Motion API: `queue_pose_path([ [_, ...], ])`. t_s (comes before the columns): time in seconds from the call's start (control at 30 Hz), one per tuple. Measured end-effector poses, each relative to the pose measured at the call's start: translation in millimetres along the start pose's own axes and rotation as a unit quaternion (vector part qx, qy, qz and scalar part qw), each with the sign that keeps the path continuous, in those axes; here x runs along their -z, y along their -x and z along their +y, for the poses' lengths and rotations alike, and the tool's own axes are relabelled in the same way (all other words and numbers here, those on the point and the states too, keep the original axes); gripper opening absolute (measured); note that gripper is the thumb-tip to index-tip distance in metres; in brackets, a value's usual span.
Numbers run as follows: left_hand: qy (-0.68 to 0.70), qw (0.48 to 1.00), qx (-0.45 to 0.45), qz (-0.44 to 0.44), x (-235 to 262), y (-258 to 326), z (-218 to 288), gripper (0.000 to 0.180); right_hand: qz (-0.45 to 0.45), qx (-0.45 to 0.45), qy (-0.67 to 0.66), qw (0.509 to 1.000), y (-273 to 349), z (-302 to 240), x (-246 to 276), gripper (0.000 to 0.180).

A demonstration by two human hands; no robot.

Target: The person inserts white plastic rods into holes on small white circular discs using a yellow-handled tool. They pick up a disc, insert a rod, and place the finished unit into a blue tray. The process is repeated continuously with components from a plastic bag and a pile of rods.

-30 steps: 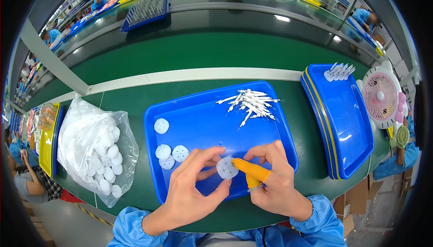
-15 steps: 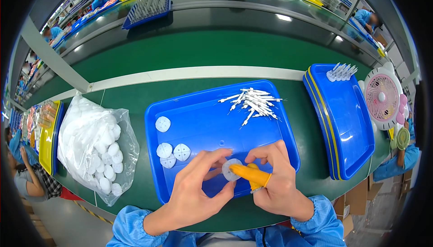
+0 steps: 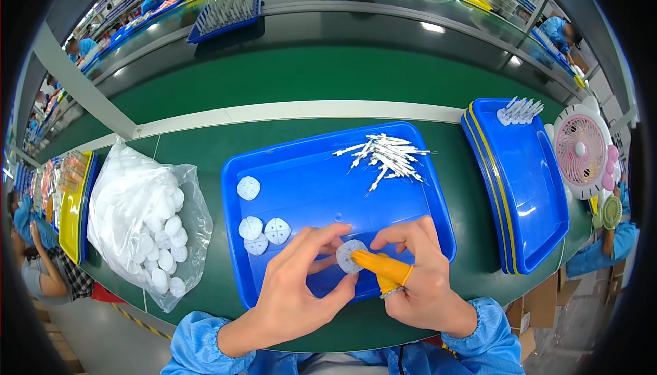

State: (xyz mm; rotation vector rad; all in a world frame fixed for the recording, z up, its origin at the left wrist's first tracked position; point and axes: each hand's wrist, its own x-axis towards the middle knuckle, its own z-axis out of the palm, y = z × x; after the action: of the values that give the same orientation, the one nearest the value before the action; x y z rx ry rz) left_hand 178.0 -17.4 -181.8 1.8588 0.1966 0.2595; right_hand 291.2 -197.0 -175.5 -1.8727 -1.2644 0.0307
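Between my two hands, above the near part of a blue tray (image 3: 308, 170), is a round whitish plastic disc (image 3: 349, 250). My left hand (image 3: 301, 276) grips its edge between thumb and fingers. A yellow finger cot covers a finger of my right hand (image 3: 417, 269), and that fingertip presses on the disc's face; whether a small part sits under it is hidden. Several similar discs (image 3: 277, 231) with small holes lie at the tray's left side. Toward the tray's far right is a loose pile of thin white sticks (image 3: 390, 156) with fine wire ends.
To the left, a clear plastic bag (image 3: 147, 224) spills many white discs. Stacked blue and yellow trays (image 3: 520, 190) stand at right, the top one bearing upright white pieces (image 3: 520, 110), beside a pink-and-white fan (image 3: 580, 146). Beyond a white rail, another blue tray (image 3: 229, 16) holds upright parts.
Hardly anything differs. Both hands keep hold of the disc in the same spot, and the whole view has shifted very slightly.
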Motion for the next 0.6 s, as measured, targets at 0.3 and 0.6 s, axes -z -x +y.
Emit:
queue_pose_path([
  [0.3, -0.009, 1.0, 0.007, 0.002, -0.1, -0.8, -0.1, 0.062, 0.003, 0.003, 0.005, 1.0, 0.8, -1.3, -0.6, 0.047],
  [0.6, -0.003, 1.0, 0.008, 0.004, 0.7, -0.2, 0.5, 0.061, -0.017, 0.034, -0.012, 0.999, 3.6, -3.1, -4.0, 0.048],
])
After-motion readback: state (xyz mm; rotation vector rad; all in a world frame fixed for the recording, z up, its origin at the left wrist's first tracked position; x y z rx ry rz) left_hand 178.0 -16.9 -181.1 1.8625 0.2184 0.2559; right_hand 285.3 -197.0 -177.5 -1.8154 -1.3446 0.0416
